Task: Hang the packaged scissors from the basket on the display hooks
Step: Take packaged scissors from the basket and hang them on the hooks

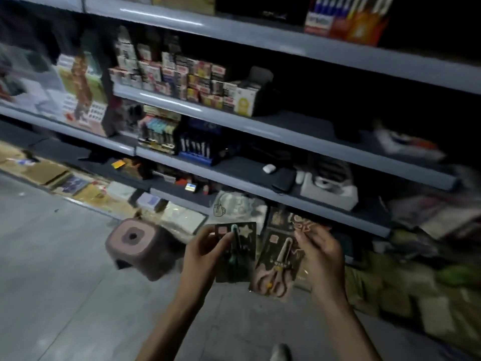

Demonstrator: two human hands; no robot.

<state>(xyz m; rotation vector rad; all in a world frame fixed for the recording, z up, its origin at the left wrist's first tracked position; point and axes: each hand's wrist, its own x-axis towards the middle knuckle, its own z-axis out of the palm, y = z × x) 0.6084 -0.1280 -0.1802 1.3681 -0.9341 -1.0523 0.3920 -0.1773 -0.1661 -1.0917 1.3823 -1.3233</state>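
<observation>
I hold two packaged scissors low in front of the shelves. My left hand (205, 250) pinches a dark card with teal-handled scissors (238, 256) by its left edge, thumb on the front. My right hand (321, 252) grips the upper right of a second dark card with pink-handled scissors (277, 267), which tilts to the right. The two cards sit side by side, edges nearly touching. No basket or display hooks can be made out in this blurred, dim view.
Grey metal shelves (260, 126) run across the view, stocked with small boxes, pen packs and loose goods. A brown plastic stool (138, 247) stands on the grey floor left of my hands. Packets pile on the floor at right (416, 295).
</observation>
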